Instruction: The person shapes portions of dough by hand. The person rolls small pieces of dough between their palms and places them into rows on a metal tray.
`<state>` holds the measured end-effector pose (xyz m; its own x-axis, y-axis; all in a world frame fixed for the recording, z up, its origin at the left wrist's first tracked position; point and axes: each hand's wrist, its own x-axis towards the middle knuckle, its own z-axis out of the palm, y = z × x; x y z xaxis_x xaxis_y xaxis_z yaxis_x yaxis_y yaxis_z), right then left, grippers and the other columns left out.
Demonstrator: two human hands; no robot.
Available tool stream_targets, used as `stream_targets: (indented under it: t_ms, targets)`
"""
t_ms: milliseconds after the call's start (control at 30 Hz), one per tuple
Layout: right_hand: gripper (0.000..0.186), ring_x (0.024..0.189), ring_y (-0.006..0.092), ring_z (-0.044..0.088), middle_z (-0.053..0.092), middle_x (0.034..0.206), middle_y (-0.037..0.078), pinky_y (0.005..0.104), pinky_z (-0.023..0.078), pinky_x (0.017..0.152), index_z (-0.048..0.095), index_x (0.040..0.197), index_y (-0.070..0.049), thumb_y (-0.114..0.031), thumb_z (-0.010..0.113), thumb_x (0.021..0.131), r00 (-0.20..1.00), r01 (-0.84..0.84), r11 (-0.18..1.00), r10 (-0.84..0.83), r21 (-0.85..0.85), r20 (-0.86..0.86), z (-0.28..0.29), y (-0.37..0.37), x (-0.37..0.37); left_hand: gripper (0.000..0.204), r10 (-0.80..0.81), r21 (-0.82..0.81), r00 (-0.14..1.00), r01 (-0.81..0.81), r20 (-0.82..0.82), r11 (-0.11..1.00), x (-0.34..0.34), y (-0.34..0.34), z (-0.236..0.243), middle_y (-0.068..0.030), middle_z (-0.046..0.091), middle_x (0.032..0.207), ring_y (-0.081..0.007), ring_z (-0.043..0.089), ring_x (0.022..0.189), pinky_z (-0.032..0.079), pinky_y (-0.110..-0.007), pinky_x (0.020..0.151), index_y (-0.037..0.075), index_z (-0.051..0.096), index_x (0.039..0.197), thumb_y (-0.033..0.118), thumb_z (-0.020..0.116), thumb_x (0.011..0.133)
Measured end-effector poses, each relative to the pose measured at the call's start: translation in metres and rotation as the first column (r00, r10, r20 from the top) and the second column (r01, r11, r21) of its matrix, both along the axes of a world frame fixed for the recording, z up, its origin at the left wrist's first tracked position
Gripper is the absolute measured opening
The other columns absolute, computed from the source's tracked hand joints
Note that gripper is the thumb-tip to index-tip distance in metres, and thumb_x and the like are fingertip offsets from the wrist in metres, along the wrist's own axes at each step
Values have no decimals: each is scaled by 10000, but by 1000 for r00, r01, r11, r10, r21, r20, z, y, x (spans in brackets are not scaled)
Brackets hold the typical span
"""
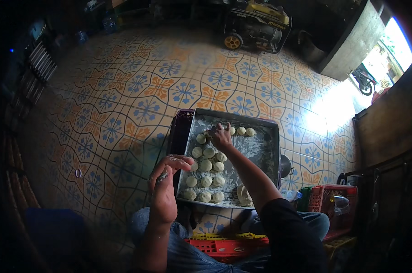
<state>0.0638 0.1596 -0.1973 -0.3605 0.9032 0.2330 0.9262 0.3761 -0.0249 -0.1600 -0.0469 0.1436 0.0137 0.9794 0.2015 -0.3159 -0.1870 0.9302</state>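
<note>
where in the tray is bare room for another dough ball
In the rectangular grey metal tray: the powdery patch between the bare right forearm and the tray's right wall, below the upper round pale dough balls; also a narrower strip left of that forearm. Crowded: the left side's rows of balls.

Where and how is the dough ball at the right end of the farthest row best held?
Probably by its rounded sides, coming from above and the right. The dough ball looks round all over; a neighbouring dough ball sits close on its left, while the metal tray has free floor on its right.
</note>
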Motion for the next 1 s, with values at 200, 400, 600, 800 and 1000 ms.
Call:
stream_targets:
  t_ms: [200,400,600,800,1000]
  targets:
    - [287,1244,208,504,683,1171,-56,710,295,1071,759,1106,-269,-367,741,837,999,24,994,-18,-110,47,20,-1,36,358,-25,19,1000,25,-9,1000,3,0,4,-144,666,1067,-232,610,1107,406,-394,1046,-14,650,985,250,413,1033]
    - [340,1044,195,671,731,1067,83,356,533,838,744,1081,-60,-355,759,912,662,135,941,-319,-311,-679,63,7,54,376,-10,8,1000,10,-10,1000,-5,-3,5,-147,667,1070,-252,611,1113,405,-405,1049,-2,640,986,285,405,1044]
    - [413,939,203,698,675,1036,58,316,553,813,636,1212,17,-338,669,1005,-293,-314,893,-414,-322,-862,120,20,60,367,-30,-15,1000,31,5,999,3,3,0,-125,679,1042,-216,610,1100,400,-362,1044,-1,663,985,288,443,1038]
    - [516,1032,242,677,644,1145,127,382,572,890,549,1314,16,-400,622,1017,-380,-548,816,-436,-181,-816,218,-25,25,351,-36,-179,999,29,-34,983,5,13,-20,-117,659,1141,-219,622,1114,435,-376,1027,29,624,1122,336,471,1051]
    - [467,1099,170,622,644,1192,78,369,534,931,584,1301,-25,-413,581,1040,-17,-501,802,-386,-327,-922,303,-132,10,504,-131,-412,935,267,330,871,38,14,-39,-143,641,1232,-292,669,1103,519,-417,1006,32,542,1334,450,458,1063]
